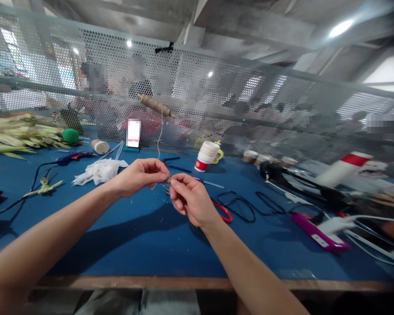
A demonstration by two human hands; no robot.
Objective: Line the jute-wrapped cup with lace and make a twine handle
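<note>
Both my hands meet above the blue table [144, 245], fingertips pinched together. My left hand [138, 176] pinches a thin twine strand [160, 135] that rises to a twine spool [155, 105] hung on the mesh screen. My right hand [190, 199] pinches the strand's lower end at a small object I cannot make out. Red-handled scissors [223, 213] lie just under my right wrist.
Behind the perforated mesh screen [216, 92] sit other people. On the table: palm leaves [19, 133], a green ball [70, 135], a blue glue gun [72, 156], white tissue [100, 170], stacked paper cups [207, 156], black cables [249, 205], a purple tool [318, 234], tape rolls [249, 155].
</note>
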